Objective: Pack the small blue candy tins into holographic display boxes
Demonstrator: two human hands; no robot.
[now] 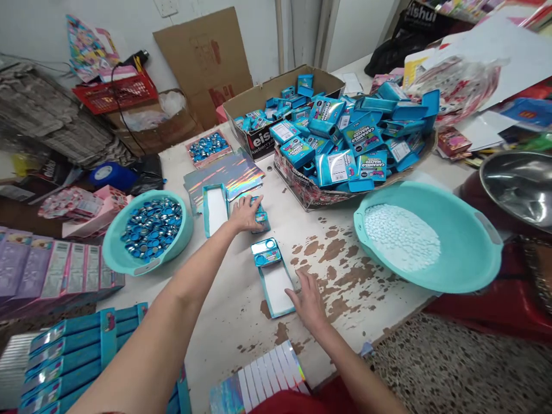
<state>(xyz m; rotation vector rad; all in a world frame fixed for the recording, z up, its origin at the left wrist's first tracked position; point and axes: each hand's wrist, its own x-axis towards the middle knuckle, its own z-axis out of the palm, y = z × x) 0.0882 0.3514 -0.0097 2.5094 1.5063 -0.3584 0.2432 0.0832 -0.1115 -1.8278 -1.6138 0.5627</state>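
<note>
My left hand [246,214] is closed over small blue candy boxes [262,221], which stand on the table right of an upper open tray [215,210] with a white inside. Nearer me lies another tray [278,290], blue-edged and white inside. Two small blue candy boxes [266,253] with round openings on top stand at its far end. My right hand [308,296] is at this tray's right edge, fingers spread and holding nothing. Its thumb reaches the rim; whether it touches I cannot tell.
A turquoise basin [186,230] of blue-and-silver caps stands left, another turquoise basin [470,270] of white candies right. Cartons [297,192] heaped with blue boxes stand behind. Shiny sheets [196,184] and a small box of caps [209,148] lie at back left, striped holographic strips [263,376] in front.
</note>
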